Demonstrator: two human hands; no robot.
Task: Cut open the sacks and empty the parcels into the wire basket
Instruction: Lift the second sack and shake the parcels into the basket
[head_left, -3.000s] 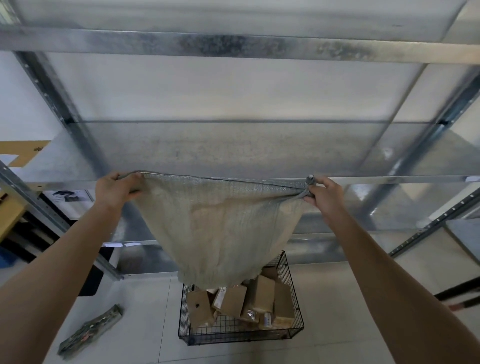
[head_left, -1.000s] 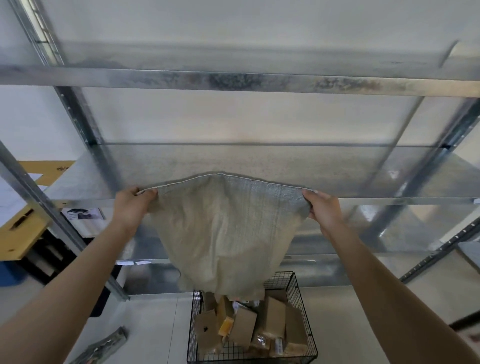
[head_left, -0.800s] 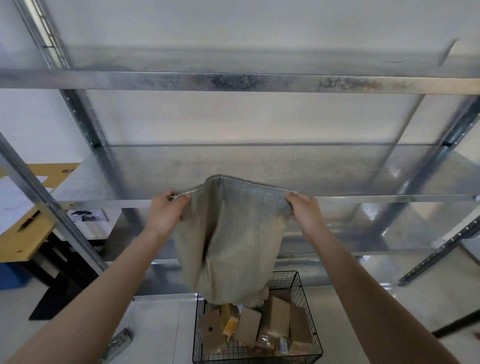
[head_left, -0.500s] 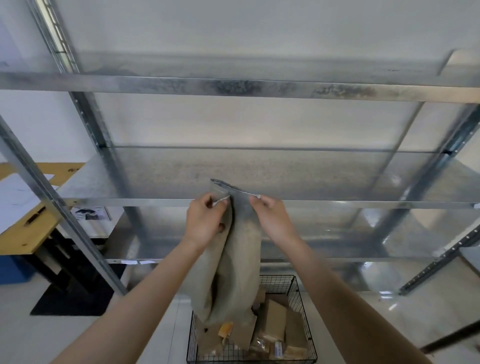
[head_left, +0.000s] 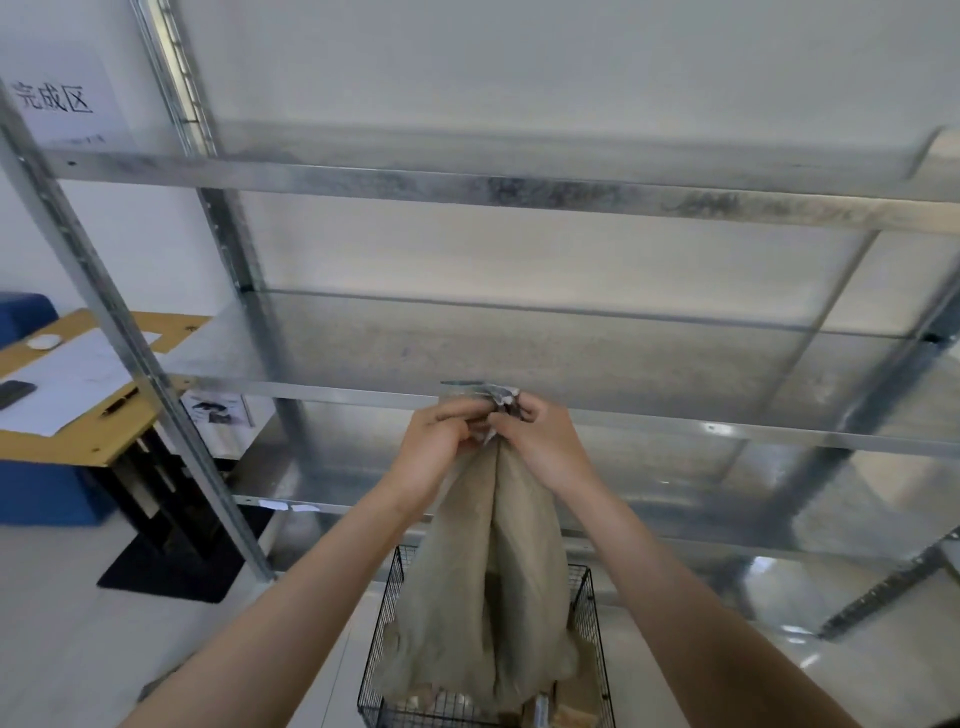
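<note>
Woven beige sack (head_left: 488, 597) droops over wire basket (head_left: 381, 623); left hand (head_left: 436, 452), right hand (head_left: 548, 449) fingers (head_left: 531, 413) clutch top.

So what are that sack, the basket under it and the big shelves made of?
The sack looks like thin woven fabric, perhaps plastic, beige and matt: it hangs in limp folds. The basket is thin wire in a grid, coated black, probably steel. The shelves look like galvanised steel: dull grey with a mottled sheen.
</note>
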